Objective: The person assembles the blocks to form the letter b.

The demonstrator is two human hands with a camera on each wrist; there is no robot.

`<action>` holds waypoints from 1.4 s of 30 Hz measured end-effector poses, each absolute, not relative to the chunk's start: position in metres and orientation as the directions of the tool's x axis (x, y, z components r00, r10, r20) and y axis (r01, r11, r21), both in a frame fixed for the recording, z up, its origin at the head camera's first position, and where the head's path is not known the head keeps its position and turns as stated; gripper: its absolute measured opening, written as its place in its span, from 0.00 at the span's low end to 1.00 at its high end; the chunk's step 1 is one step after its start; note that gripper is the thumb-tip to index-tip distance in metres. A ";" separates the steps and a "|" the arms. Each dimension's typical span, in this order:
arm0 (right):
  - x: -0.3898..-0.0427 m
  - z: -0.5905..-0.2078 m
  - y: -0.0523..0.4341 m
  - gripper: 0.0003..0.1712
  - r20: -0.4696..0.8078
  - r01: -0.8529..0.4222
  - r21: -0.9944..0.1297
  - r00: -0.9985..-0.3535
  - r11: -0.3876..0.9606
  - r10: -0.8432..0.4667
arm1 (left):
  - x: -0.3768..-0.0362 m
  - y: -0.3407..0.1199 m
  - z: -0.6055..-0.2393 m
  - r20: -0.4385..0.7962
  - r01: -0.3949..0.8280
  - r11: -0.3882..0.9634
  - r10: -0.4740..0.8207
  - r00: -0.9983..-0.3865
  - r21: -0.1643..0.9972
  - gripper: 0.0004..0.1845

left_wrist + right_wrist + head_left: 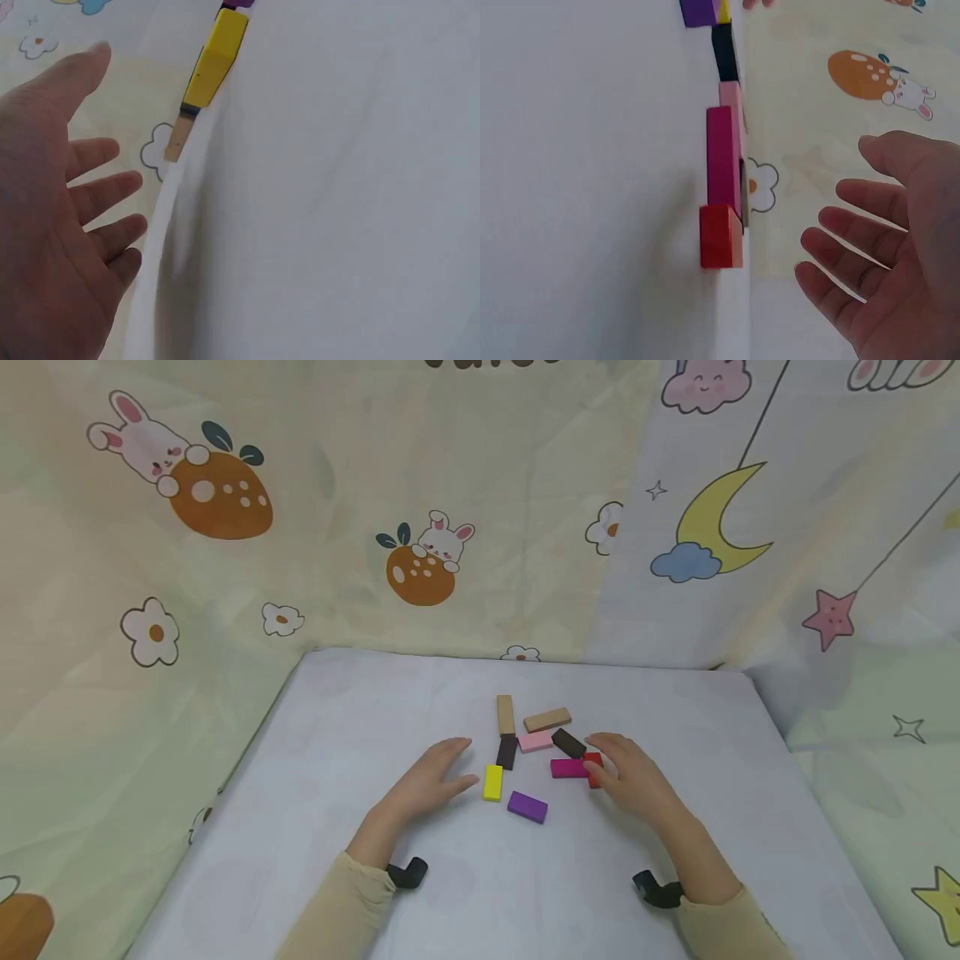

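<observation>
Several small rectangular blocks lie loosely grouped on the white tabletop. My left hand [427,783] hovers left of the yellow block [492,783], fingers relaxed and holding nothing. On the other side my right hand [632,777] is nearest the red block [593,770], partly covering it in the head view; the right wrist view shows its fingers apart from the blocks. The magenta block [568,768] lies against the red one. Nearer me is a purple block [527,807]. Behind are a pink block [536,742], two black blocks [507,752] and two wooden blocks [547,720].
The white cloth-covered table [465,902] has edges at the left, back and right. A printed curtain [322,510] with rabbits, flowers and a moon hangs behind and beside it. A black wrist camera [657,891] sits on each wrist.
</observation>
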State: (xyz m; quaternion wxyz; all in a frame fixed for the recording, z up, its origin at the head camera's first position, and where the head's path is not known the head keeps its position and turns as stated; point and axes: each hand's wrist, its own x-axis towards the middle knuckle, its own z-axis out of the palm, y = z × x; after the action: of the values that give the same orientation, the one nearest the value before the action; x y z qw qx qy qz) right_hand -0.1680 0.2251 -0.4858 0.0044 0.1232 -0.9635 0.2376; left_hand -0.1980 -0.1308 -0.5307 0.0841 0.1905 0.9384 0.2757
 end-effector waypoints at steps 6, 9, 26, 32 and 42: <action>-0.159 -0.497 0.202 0.20 0.106 -0.270 -0.553 -0.961 0.789 -0.254 | -0.192 -0.122 -0.543 -0.063 0.304 0.713 0.438 -0.897 0.631 0.40; -0.155 -0.502 0.191 0.16 0.094 -0.265 -0.608 -0.960 0.748 -0.264 | -0.192 -0.119 -0.548 -0.045 0.326 0.703 0.454 -0.890 0.631 0.40; -0.144 -0.540 0.176 0.21 0.014 -0.263 -0.671 -0.939 0.693 -0.343 | -0.190 -0.110 -0.563 0.095 0.511 0.782 0.514 -0.853 0.357 0.36; -0.140 -0.541 0.173 0.28 -0.009 -0.307 -0.612 -0.919 0.729 -0.395 | -0.188 -0.109 -0.564 0.109 0.519 0.786 0.515 -0.850 0.335 0.35; -0.138 -0.541 0.164 0.29 -0.023 -0.322 -0.528 -0.920 0.786 -0.392 | -0.188 -0.109 -0.563 0.116 0.503 0.791 0.496 -0.860 0.348 0.32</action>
State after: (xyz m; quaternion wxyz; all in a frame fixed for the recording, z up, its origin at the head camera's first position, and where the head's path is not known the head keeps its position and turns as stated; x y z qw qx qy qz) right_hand -0.1377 0.1636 -0.5408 -0.0661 0.1894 -0.9426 0.2669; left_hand -0.1875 -0.1095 -0.5626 -0.0094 0.2640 0.9463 0.1865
